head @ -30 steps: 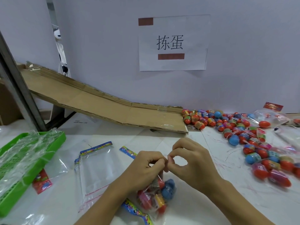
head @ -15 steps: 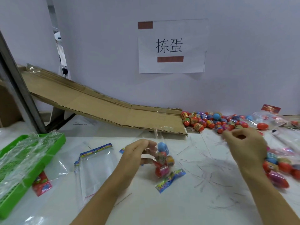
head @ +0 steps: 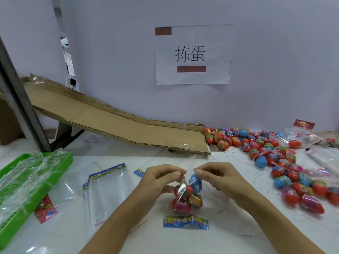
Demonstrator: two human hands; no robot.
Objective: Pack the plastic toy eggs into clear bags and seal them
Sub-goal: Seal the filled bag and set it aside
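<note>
Basket: green plastic basket [head: 60, 162] at the left edge of the frame, draped with crumpled clear film.
Spare bags: empty clear bags [head: 106, 191] lie flat on the table [head: 238, 233] just right of the basket, printed header strips at their tops.
Left hand: my left hand [head: 161, 182] sits at centre frame, fingers [head: 176, 174] curled narrow, pinching the left edge of the bag mouth.
Filled bag: the clear bag [head: 185, 198] hangs between my hands with its printed header [head: 185, 221] lying on the table below; several toy eggs inside, a blue egg [head: 196, 181] uppermost, red ones under it.
Right hand: my right hand [head: 220, 178] mirrors the left, fingers [head: 199, 172] pinched on the right edge of the mouth, just beside the blue egg.
Loose eggs: the pile of toy eggs [head: 266, 151] spreads across the right of the frame, well apart from my hands.
Risk: the blue egg sits high at the opening, so I judge it could get caught in the seal or pop out if I press the flap shut unevenly. Thin film may also crease and leave a gap.
Surface: white table, scuffed with pen marks.
Room: pale wall behind, a paper sign [head: 194, 54] at upper centre, a cardboard ramp [head: 119, 123] sloping down from the upper left toward the eggs.
</note>
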